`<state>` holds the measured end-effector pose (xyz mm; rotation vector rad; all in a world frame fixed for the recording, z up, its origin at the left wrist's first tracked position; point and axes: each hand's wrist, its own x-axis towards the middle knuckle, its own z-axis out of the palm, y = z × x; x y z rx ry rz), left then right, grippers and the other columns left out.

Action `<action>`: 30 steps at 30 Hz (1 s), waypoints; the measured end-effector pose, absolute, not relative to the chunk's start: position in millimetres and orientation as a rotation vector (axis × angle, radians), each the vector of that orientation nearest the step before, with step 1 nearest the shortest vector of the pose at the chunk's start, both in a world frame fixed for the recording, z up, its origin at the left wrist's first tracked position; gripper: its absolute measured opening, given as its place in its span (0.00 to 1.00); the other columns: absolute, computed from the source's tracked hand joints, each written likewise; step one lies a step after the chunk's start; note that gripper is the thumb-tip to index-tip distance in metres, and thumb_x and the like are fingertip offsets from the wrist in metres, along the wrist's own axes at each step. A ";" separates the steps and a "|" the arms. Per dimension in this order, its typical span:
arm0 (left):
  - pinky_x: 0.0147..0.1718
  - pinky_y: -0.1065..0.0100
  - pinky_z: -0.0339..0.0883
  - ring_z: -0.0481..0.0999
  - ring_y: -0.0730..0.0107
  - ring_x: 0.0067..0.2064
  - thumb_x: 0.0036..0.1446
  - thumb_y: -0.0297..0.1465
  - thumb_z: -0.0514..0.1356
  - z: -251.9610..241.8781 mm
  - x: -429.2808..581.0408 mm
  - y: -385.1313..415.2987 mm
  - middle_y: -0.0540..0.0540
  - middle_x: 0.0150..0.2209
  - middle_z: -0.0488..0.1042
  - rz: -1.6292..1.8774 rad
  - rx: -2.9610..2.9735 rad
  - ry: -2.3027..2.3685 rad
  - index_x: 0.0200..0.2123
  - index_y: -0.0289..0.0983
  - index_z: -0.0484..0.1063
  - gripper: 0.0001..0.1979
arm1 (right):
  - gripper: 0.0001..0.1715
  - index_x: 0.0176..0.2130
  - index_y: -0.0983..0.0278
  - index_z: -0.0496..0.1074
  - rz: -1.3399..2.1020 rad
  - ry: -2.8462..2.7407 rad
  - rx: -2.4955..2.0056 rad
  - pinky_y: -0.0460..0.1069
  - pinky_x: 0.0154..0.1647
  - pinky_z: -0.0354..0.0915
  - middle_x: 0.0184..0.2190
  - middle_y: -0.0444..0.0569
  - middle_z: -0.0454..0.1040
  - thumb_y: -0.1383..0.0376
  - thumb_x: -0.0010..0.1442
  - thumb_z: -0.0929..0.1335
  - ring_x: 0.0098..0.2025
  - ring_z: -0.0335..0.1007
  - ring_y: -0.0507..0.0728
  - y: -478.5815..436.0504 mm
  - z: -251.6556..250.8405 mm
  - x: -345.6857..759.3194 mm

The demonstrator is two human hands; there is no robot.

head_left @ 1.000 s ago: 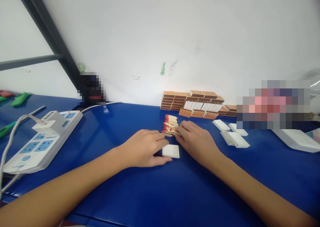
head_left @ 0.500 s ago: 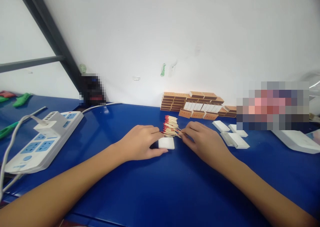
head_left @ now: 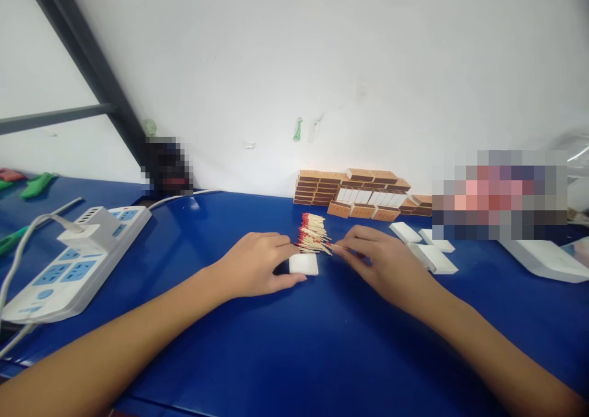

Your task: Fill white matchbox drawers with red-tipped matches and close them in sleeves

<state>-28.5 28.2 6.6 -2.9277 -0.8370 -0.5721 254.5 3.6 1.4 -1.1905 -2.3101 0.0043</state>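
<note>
A small white matchbox tray (head_left: 304, 264) lies on the blue table in the middle. My left hand (head_left: 257, 263) is closed around its left side, thumb along the near edge and index finger at the far edge. Just beyond the tray is a pile of red-tipped matches (head_left: 313, 230), most with their heads to the left. My right hand (head_left: 380, 254) is at the right of the pile, thumb and forefinger pinched on a match whose red head points toward the pile. Its other fingers are curled, and the palm is hidden.
Brown matchboxes (head_left: 317, 187) are stacked against the wall, with white trays standing among them. Several white trays (head_left: 435, 259) lie right of my right hand. A power strip (head_left: 78, 270) with a white cable is on the left. A white block-like object (head_left: 543, 259) sits at the far right.
My right hand has shifted slightly right, its fingertips drawn a little away from the pile. My left hand stays at the tray. The whole view has shifted slightly.
</note>
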 end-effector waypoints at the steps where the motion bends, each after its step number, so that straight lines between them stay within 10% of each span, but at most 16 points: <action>1: 0.34 0.65 0.68 0.77 0.65 0.36 0.67 0.45 0.62 6.5 -28.4 28.0 0.47 0.35 0.78 -0.575 -2.930 -0.838 0.48 0.36 0.79 0.18 | 0.17 0.41 0.60 0.79 0.035 -2.307 -1.186 0.52 0.38 0.69 0.37 0.50 0.77 0.61 0.75 0.63 0.37 0.75 0.56 3.4 0.8 254.0; 13: 0.39 0.62 0.68 0.73 0.63 0.40 0.65 0.49 0.64 7.4 -19.9 22.6 0.46 0.38 0.78 -0.637 -3.037 -0.760 0.45 0.36 0.80 0.21 | 0.17 0.35 0.59 0.79 0.541 -2.246 -1.176 0.49 0.32 0.65 0.34 0.46 0.76 0.58 0.73 0.66 0.32 0.71 0.53 -9.4 19.9 242.9; 30: 0.39 0.63 0.70 0.74 0.63 0.39 0.63 0.44 0.67 3.7 -18.5 23.2 0.45 0.36 0.78 -0.716 -3.079 -0.692 0.42 0.35 0.80 0.17 | 0.11 0.40 0.65 0.80 0.014 -2.561 -1.083 0.51 0.33 0.69 0.36 0.50 0.75 0.68 0.71 0.66 0.36 0.74 0.57 -20.3 4.4 229.6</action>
